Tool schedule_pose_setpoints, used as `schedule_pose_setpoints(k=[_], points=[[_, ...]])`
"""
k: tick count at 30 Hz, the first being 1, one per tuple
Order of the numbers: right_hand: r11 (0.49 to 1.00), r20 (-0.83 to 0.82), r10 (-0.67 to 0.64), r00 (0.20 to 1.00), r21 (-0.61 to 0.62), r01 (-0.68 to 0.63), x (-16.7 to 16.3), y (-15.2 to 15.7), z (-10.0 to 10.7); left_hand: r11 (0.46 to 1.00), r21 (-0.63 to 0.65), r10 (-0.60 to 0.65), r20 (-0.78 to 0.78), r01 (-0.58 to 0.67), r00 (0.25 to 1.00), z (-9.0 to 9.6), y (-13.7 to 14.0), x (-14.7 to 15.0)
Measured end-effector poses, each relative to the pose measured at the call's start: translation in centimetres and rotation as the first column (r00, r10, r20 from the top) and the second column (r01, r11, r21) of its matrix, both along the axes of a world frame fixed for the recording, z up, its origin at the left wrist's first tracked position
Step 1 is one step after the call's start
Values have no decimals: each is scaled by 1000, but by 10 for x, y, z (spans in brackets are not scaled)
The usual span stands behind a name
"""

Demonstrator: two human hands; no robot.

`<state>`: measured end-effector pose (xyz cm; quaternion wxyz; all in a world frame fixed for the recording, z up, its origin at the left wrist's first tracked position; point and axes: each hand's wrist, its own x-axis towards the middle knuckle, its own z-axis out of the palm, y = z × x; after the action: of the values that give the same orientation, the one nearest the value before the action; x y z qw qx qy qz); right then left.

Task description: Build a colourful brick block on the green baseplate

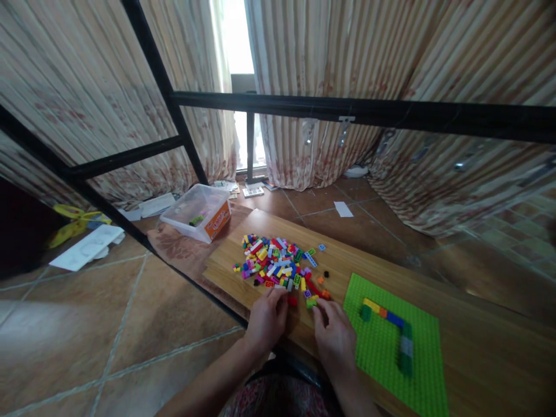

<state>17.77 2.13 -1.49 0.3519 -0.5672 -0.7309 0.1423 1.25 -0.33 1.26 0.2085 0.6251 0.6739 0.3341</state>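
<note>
A heap of small toy bricks (278, 260) in many colours lies on the wooden board. At its near edge is my left hand (266, 321), fingers bent and drawn together, with a red brick (292, 301) just right of them. Whatever is between those fingers is hidden. My right hand (335, 333) has its thumb and fingertips closed at a lime green brick (311, 302); I cannot tell whether the brick is lifted. To the right, a green baseplate (382, 359) carries a bent row of bricks in yellow, orange, blue, green and grey, including a blue brick (395, 319).
A clear plastic box (185, 223) with an orange label stands beyond the board's left end. A black metal frame (304, 104) crosses ahead, before striped curtains (313, 58). Papers (87, 246) and a white sheet (343, 209) lie on the tiled floor.
</note>
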Motion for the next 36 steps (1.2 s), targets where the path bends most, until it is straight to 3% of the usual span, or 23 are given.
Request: schedule_pose_setpoints(k=[4,12,18,23,27,31,36], points=[[1000,-12,-11,1000,4,11,-1,-3,2,997,42,57,16,-57,998,1,5,-9],[1000,6,7,1000,27,-7,-3,-7,1,990,-99,54,-378,-98,924,17,25,1],[1000,-34,2,999,9,-2,-2,-12,10,989,-89,65,-437,-115,897,23,34,2],[1000,-80,8,997,11,-7,-1,-20,26,994,-58,74,-314,-97,946,40,29,-7],[999,-118,47,992,15,-46,1,-29,36,976,-166,-159,-91,142,983,52,21,3],[997,-144,73,987,-9,-75,11,-37,40,890,-196,-380,178,411,908,55,16,25],[996,-162,-5,987,-85,-8,35,-49,37,868,-172,-392,339,466,855,46,18,51]])
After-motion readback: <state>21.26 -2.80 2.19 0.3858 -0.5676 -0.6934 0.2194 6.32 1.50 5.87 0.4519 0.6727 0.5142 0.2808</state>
